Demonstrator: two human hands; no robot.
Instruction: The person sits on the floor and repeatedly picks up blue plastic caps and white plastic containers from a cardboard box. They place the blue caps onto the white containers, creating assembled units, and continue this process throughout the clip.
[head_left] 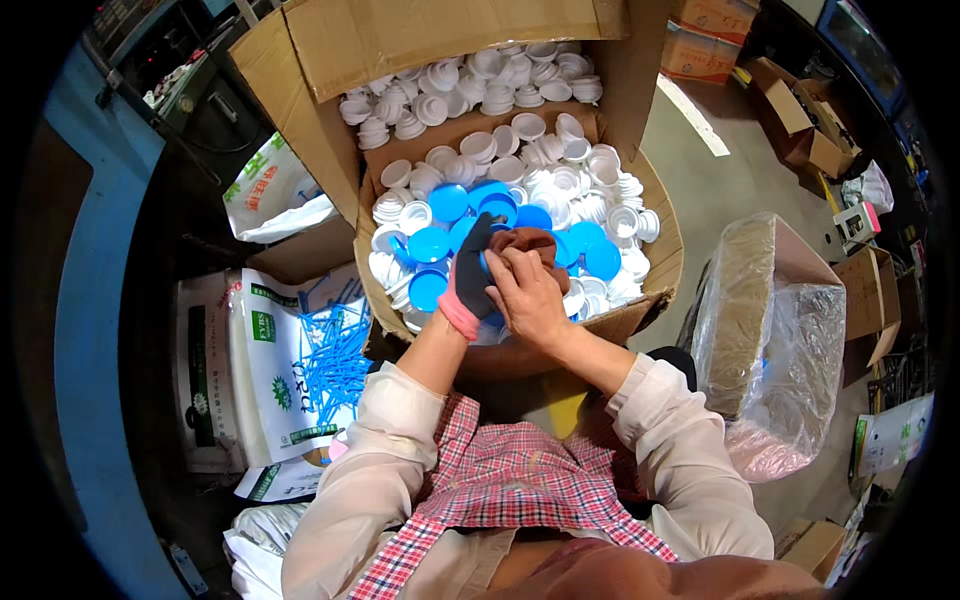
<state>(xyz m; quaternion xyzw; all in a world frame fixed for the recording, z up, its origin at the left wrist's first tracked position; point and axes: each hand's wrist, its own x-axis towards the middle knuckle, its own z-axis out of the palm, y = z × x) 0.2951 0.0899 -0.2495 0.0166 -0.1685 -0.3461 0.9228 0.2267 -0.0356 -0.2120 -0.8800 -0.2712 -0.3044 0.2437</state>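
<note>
My left hand [468, 272] wears a dark glove with a pink cuff and is closed around a blue cap [486, 264], of which only slivers show between my hands. My bare right hand [527, 297] lies against it and grips a brown cloth [527, 241] bunched over the cap's top. Both hands hover over the near half of a large cardboard box [655, 262]. Loose blue caps [430, 245] lie around my hands in the box, and white caps [590, 190] are piled beyond them.
A second layer of white caps [450, 85] fills the box's far part behind a cardboard divider. A printed bag of thin blue plastic pieces [330, 360] lies at my left. A box lined with clear plastic [780, 330] stands at my right, with more cartons [800, 125] beyond.
</note>
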